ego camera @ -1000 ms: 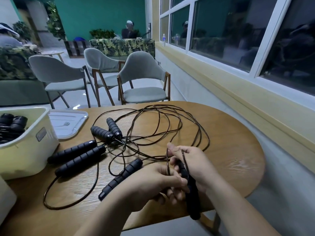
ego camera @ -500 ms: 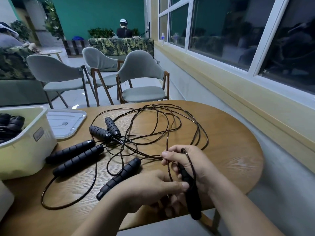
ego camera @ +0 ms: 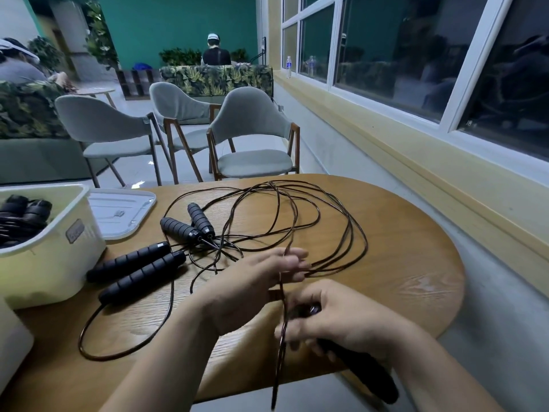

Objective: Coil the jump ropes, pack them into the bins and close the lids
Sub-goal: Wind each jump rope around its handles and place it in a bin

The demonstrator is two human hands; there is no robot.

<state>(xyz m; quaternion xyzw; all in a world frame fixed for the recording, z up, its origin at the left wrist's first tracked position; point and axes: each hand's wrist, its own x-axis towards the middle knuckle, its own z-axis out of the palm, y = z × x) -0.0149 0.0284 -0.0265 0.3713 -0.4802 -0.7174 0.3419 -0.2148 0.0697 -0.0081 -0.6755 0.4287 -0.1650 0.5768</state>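
while the right hand [ego camera: 347, 319] grips a black handle [ego camera: 368, 376] at the near edge of the surface [ego camera: 401, 248], its fingers [ego camera: 300, 341] curled round it and the handle's free end jutting past that edge, the left hand [ego camera: 252, 283] sits just beyond it with its fingers stretched out fairly straight. a thin cord [ego camera: 280, 346] runs from the right hand up across the left fingers, and a loop of it hangs below the edge. more cords [ego camera: 350, 233] sprawl in loose loops over the middle of the surface. two long handles [ego camera: 139, 269] lie side by side to the left of the hands. two shorter handles [ego camera: 190, 224] lie beyond them with their tips close together. a cream bin [ego camera: 50, 269] stands at the left edge with coiled ropes [ego camera: 23, 215] inside, and its lid [ego camera: 118, 212] lies flat on the surface just beside it.
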